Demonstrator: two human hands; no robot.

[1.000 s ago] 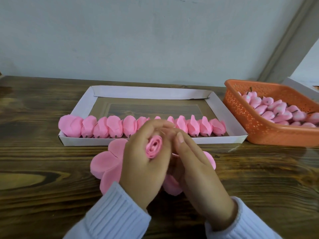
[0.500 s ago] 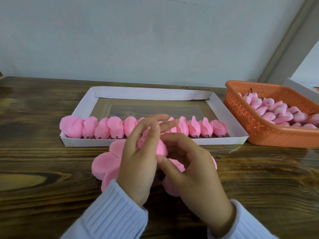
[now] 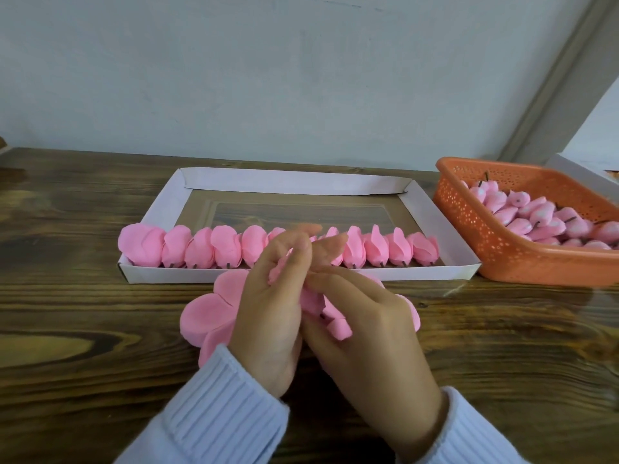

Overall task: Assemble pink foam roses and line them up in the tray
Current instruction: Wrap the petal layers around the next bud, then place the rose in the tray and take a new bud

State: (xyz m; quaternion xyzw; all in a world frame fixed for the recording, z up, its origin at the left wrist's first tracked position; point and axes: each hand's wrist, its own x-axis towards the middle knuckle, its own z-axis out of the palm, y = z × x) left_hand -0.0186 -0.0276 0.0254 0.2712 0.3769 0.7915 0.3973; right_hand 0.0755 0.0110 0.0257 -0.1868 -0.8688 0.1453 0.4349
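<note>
Pink foam rose (image 3: pixel 279 274) held just above flat petal cutout (image 3: pixel 207 313). Left hand (image 3: pixel 268 316) wraps it, fingertips out; right hand (image 3: pixel 368 329) curls and pinches its lower petals. Finished roses (image 3: pixel 224 246) line front of white tray (image 3: pixel 432 209). Orange basket (image 3: pixel 502 259) at right, wooden table (image 3: pixel 83 329), pale wall.

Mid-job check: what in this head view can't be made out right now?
Foam rose in hand: head view, mostly covered by left hand and right hand.
Row of roses in the tray: head view, middle ones behind the fingers, count uncertain.
Orange basket: head view, cut off by the right edge.
Petal stack: head view, partly under the hands.
</note>
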